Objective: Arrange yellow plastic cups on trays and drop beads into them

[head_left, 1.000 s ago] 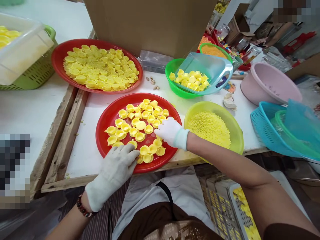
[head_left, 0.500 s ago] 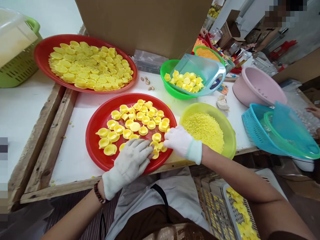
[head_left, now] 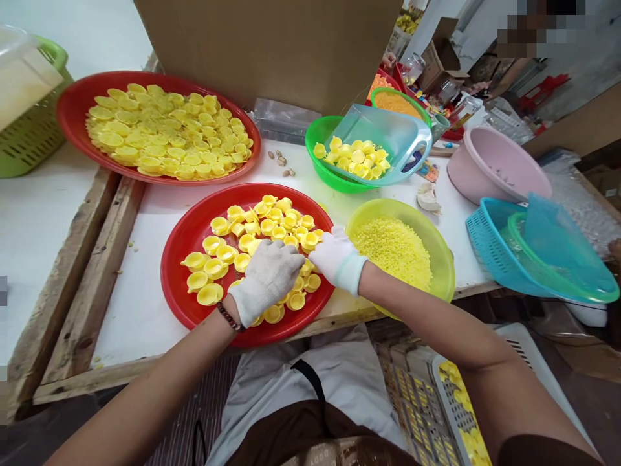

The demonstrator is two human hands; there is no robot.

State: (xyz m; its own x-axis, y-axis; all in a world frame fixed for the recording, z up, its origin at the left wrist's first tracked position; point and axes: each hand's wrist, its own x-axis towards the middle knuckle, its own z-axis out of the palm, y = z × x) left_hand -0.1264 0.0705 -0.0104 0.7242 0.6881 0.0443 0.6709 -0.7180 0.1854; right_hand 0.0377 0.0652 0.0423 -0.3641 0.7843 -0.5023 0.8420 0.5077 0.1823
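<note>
Both of my hands wear white gloves over a round red tray [head_left: 177, 259] holding several small yellow plastic cups [head_left: 209, 294] with little tabs. My left hand [head_left: 272, 275] is over the middle of the tray, its fingers curled down among the cups; whatever they pinch is hidden. At the tray's right rim, my right hand [head_left: 338, 259] has its fingers bent together close to the left fingertips, and the glove covers anything in them. Just right of it stands a yellow-green bowl [head_left: 442, 272] of small yellow pellets [head_left: 395, 249].
A larger red tray [head_left: 72, 123] of filled yellow cups lies back left. Behind are a green bowl [head_left: 320, 175] and a clear blue scoop [head_left: 402, 142] with cups. A pink basin [head_left: 499, 162] and a blue basket [head_left: 490, 239] stand right. A cardboard panel [head_left: 272, 52] rises behind.
My left hand has moved up and right over the cups, its fingers now curled rather than spread. My right hand has shifted slightly up, and the two hands are closer together.
</note>
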